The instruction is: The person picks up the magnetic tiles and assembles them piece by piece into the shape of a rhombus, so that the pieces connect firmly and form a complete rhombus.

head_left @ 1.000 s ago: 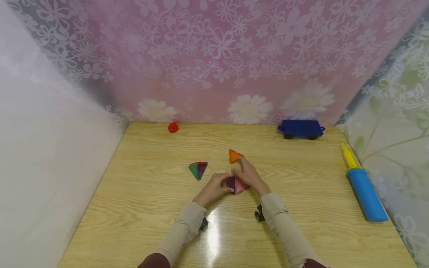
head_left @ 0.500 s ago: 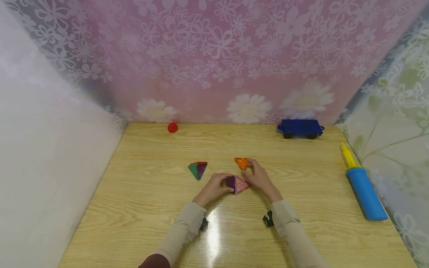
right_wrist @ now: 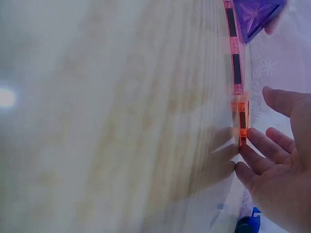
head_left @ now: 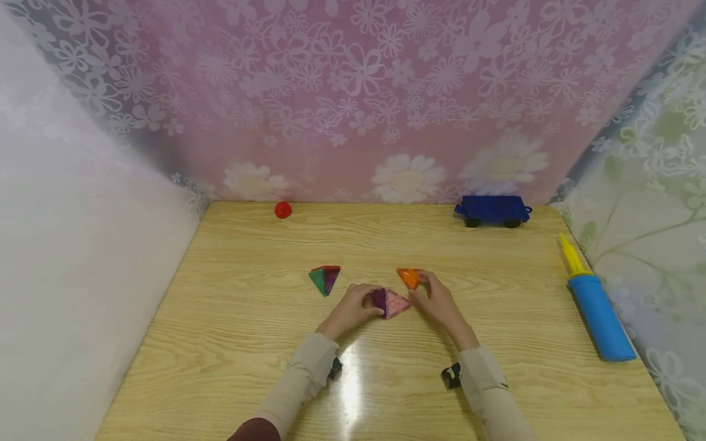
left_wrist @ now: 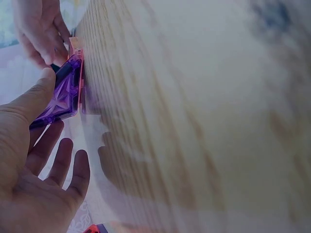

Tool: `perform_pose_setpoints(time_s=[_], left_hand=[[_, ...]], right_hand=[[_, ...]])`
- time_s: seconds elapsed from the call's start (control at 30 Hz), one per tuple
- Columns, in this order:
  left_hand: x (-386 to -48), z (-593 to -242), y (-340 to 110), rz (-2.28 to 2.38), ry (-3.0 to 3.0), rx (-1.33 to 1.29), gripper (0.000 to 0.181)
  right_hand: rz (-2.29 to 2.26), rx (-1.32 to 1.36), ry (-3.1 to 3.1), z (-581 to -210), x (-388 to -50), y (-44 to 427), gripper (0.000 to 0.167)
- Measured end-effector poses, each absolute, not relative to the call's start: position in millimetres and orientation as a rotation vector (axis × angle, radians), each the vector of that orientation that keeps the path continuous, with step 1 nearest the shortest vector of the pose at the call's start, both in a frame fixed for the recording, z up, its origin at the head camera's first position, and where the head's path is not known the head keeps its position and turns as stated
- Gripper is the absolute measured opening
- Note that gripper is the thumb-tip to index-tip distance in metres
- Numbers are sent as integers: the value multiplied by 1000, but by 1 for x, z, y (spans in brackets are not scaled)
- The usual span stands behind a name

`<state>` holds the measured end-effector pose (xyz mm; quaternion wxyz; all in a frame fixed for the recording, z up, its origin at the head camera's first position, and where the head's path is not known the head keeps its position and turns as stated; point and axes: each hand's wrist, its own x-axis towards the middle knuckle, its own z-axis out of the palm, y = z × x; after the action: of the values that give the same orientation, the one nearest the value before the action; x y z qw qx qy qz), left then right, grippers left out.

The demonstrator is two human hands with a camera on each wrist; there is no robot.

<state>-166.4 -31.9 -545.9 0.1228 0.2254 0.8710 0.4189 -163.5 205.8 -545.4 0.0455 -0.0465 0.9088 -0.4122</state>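
Observation:
My left hand (head_left: 355, 309) pinches a translucent purple triangular magnetic tile (left_wrist: 63, 92) between thumb and index finger; the other fingers are apart from it. The tile leans up from the table, its lower edge along a pink triangular tile (head_left: 396, 304) that lies flat. An orange triangular tile (head_left: 409, 277) lies flat just beyond the pink one, to the right. Fingertips of my right hand (head_left: 441, 303) touch the orange tile's outer side, while the thumb stands apart from it in the right wrist view.
A small pyramid of green, red and purple tiles (head_left: 325, 280) stands left of the hands. At the back are a red ball-like piece (head_left: 283, 210) and a blue toy wagon (head_left: 493, 211). A blue hand pump (head_left: 601, 315) with a yellow nozzle lies along the right edge.
The orange tile has moved right and nearer to me, turning as it went, with my right hand moving along. My left hand and the purple tile stay in place.

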Motion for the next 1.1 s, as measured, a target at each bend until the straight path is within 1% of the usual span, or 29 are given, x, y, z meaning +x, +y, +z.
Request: perform_pose_setpoints(time_s=[0.27, 0.43, 0.53, 0.7, 0.8, 1.1], left_hand=[[-167, -545, -31, 1226, 2540, 668, 50], [-166, -547, -32, 1230, 2540, 661, 51], [-165, -548, -32, 1229, 2539, 658, 52], [-165, -548, -32, 1238, 2531, 673, 52], [-166, -548, -31, 1237, 2524, 681, 52], [-166, -546, -31, 1239, 2520, 686, 51]], right_hand=[[-1273, -107, 2807, -545, -149, 211, 53], [-1280, -124, 2834, -546, -148, 212, 50], [-1305, -103, 2843, -546, -151, 213, 53], [-1323, -20, 2811, -548, -160, 217, 64], [-1294, 13, 2801, -549, -164, 219, 68], [-1259, -34, 2857, -552, -168, 218, 65]])
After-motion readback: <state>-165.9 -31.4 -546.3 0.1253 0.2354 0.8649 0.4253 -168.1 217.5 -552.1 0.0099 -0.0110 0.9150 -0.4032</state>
